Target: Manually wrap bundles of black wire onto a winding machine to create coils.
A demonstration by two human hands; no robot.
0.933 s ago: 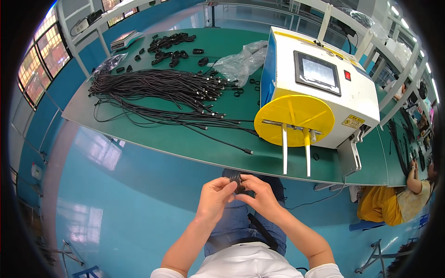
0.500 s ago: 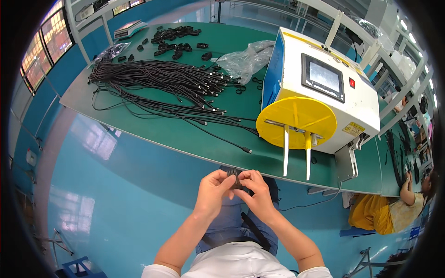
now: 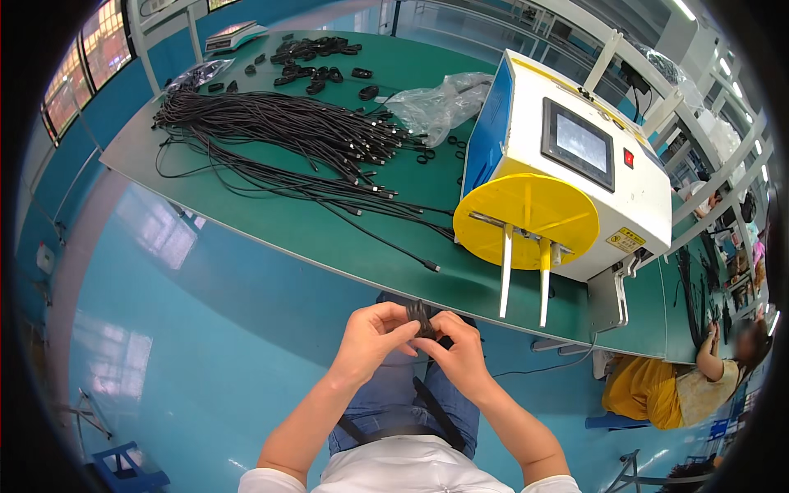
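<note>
Just in front of the table's near edge, above my lap, a small coiled black cable (image 3: 422,317) is between my two hands. My left hand (image 3: 370,335) pinches it from the left with thumb and fingers. From the right, my right hand (image 3: 457,348) grips the same coil, its thumb bent in toward it. The cable's ends are hidden by the fingers. Beyond my hands, a long heap of black cables (image 3: 271,127) lies across the green table (image 3: 345,246), many with metal-tipped plugs pointing right. One stray cable plug (image 3: 431,265) lies closest to the near edge.
A white and blue machine (image 3: 514,107) stands right of the heap, its yellow disc (image 3: 526,201) and two prongs jutting over the table edge. Behind lie coiled cables (image 3: 312,49), clear plastic bags (image 3: 444,103) and a scale (image 3: 236,37). A person in yellow (image 3: 645,390) sits far right.
The view has shifted slightly. Both hands remain together on the coiled cable, which now stands up more visibly between the fingertips.
</note>
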